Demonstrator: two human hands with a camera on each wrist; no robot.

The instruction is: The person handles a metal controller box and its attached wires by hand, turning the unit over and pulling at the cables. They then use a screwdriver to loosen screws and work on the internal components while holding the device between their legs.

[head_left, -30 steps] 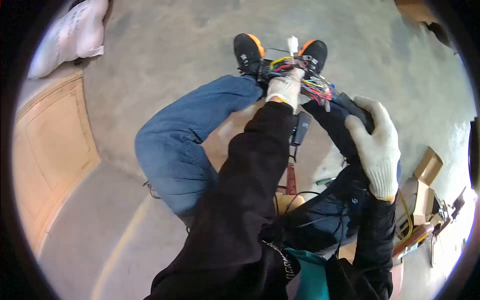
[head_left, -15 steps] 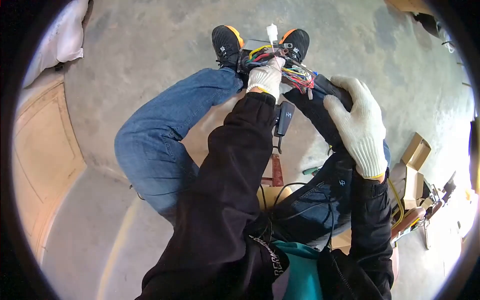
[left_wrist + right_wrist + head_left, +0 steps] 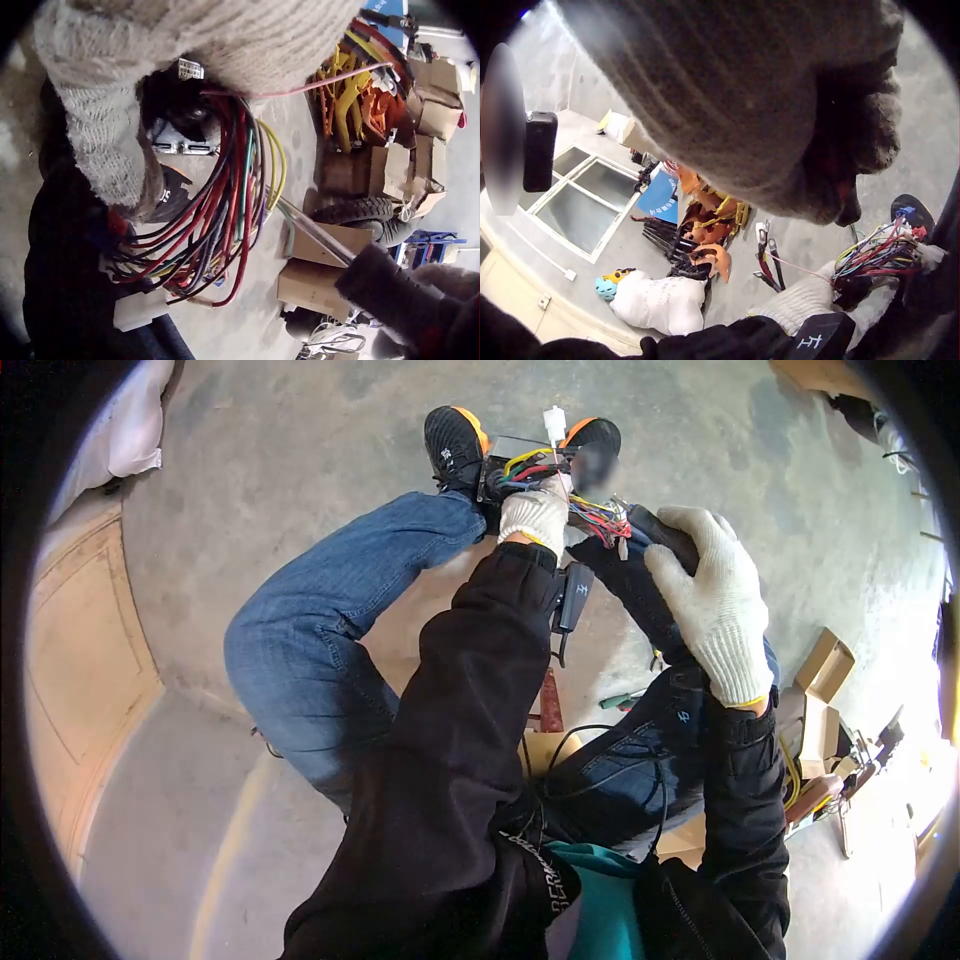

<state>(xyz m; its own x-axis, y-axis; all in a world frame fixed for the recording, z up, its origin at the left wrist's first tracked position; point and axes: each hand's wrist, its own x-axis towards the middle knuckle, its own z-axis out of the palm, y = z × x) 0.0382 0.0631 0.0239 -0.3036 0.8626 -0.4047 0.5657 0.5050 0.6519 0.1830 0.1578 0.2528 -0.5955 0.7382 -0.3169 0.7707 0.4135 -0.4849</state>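
My gloved left hand [image 3: 537,517] grips a bundle of coloured wires [image 3: 238,161] at the root, beside a metal-edged box [image 3: 184,147] that the glove partly hides. The wires fan out past the hand to several plugs, among them a white connector [image 3: 141,310]. Another white connector [image 3: 554,424] stands up beyond the fingers. In my gloved right hand [image 3: 722,600] is a screwdriver with a thick dark handle [image 3: 666,539]. Its silver shaft [image 3: 319,234] points toward the wires and passes behind them in the left wrist view, where the tip is hidden.
Two black shoes [image 3: 455,452] and the bent legs [image 3: 330,595] frame the work. Below the left wrist is a reddish stool or tool part [image 3: 551,702]. Open cardboard boxes [image 3: 822,665] lie at the right, a white sack [image 3: 660,300] by the wall, and orange and yellow parts [image 3: 711,225] beyond.
The head view has shifted, so both hands appear further left and higher than a second ago. Left hand stays on the wires and right hand on the screwdriver, with little movement since half a second ago.
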